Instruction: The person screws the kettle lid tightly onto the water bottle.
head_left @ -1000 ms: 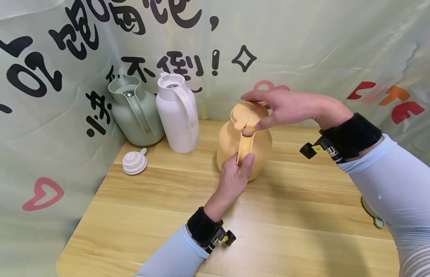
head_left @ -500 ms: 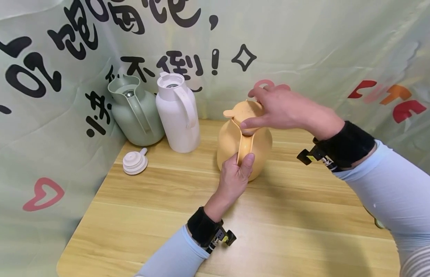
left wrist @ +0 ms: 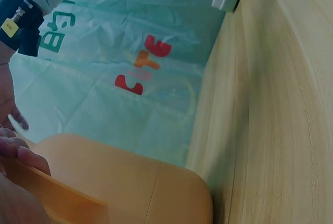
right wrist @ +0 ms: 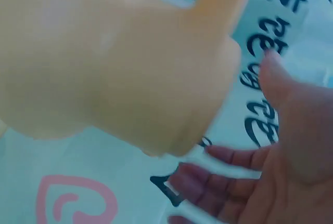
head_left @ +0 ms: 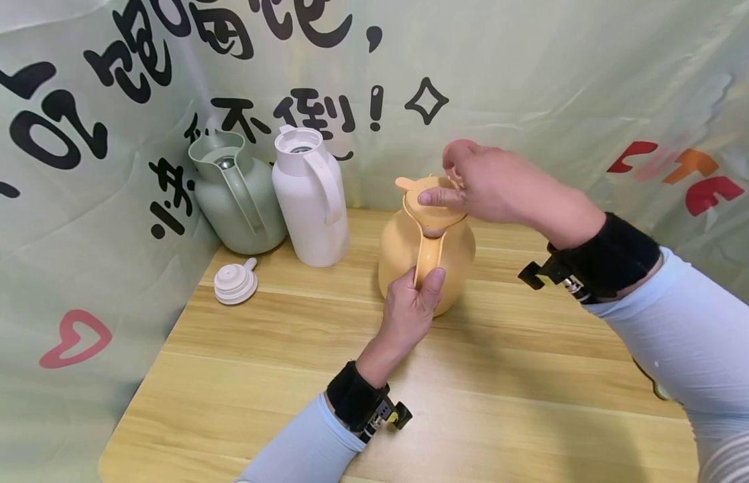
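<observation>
An orange thermos jug (head_left: 398, 258) stands upright on the wooden table, its round lid (head_left: 436, 213) seated in the neck and the lid's tab pointing to the back left. My left hand (head_left: 408, 314) grips the handle low down, thumb on its right side. Over the lid's right side hovers my right hand (head_left: 501, 188), thumb stretched across the top and fingers around the far edge. In the right wrist view the fingers (right wrist: 223, 182) are spread loosely, with a gap between them and the jug's neck (right wrist: 177, 109).
To the left stand a green jug (head_left: 229, 208) and a white jug (head_left: 308, 215), both lidless. A white stepped lid (head_left: 235, 283) lies before them. Past my right sleeve a green-edged item (head_left: 659, 389) shows in part. A printed cloth (head_left: 543, 80) hangs behind the table.
The lid's tab has swung from above the handle round to the back left. My right hand has turned with it, and its fingers have loosened. The left hand stays on the handle.
</observation>
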### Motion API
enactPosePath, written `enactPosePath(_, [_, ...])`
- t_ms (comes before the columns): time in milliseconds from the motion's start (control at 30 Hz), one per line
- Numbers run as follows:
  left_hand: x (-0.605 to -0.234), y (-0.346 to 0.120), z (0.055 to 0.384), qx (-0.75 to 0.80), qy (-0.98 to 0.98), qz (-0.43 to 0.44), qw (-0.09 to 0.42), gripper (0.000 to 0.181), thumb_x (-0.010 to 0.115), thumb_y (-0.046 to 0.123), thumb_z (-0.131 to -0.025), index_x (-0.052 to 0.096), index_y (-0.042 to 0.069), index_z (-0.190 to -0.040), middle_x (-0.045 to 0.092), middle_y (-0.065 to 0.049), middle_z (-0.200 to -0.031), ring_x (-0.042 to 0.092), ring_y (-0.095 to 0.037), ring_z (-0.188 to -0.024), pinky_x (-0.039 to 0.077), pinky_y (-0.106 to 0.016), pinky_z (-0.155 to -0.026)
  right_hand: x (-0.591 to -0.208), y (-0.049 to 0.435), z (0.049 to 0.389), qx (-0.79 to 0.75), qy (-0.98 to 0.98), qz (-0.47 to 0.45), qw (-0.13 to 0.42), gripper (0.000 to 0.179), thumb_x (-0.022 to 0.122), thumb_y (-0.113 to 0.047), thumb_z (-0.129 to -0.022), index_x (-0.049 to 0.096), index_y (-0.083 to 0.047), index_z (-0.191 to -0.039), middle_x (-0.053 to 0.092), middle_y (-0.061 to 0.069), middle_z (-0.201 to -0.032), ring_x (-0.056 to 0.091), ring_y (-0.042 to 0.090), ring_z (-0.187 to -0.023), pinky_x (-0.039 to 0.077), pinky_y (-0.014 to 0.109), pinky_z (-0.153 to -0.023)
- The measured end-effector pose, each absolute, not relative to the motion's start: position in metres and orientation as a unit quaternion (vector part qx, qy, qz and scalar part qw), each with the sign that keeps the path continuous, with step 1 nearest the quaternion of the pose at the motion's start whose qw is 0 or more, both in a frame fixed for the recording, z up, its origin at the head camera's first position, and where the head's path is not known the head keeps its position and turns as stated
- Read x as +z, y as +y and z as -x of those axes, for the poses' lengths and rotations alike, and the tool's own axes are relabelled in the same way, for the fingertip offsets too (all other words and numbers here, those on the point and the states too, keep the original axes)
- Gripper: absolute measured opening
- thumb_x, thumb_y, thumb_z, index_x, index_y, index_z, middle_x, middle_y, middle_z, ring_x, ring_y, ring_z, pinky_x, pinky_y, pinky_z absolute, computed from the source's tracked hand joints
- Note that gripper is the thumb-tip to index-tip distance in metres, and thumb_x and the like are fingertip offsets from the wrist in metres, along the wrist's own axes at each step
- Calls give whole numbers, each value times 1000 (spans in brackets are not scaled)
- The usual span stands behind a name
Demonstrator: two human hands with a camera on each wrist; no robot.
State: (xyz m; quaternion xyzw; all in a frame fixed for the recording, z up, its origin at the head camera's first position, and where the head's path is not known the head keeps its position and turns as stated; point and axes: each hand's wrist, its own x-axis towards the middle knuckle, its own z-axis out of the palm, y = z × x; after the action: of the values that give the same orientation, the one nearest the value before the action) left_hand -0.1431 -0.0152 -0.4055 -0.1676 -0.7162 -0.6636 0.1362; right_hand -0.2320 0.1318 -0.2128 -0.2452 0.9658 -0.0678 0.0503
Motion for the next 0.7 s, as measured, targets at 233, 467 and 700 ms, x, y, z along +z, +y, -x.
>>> enactPosePath(233, [-405, -15, 143, -663, -715, 172, 138, 69, 47, 69, -104, 55, 7, -75, 55, -5, -61, 49, -6, -54, 43, -25, -53, -203, 137, 239, -94, 931, 337, 104, 55, 82, -38, -89, 58, -13, -132, 57, 8, -130, 50, 28, -117, 40, 45, -98])
enactPosePath(467, [-405, -15, 143, -665, -715, 172, 135, 69, 47, 70, -104, 55, 7, -75, 56, -5, -61, 50, -5, -55, 44, -25, -53, -207, 136, 241, -86, 940, 317, 91, 46, 79, -40, -91, 62, -11, -123, 58, 6, -122, 50, 26, -111, 36, 42, -94])
enactPosePath(700, [-406, -15, 144, -664, -714, 176, 137, 70, 46, 71, -103, 54, 8, -75, 55, -5, -61, 48, -5, -54, 43, -25, -53, -215, 130, 237, -2, 963, 269, 36, 79, 58, -80, -92, 56, -4, -116, 49, 15, -125, 64, 34, -90, 42, 53, -96])
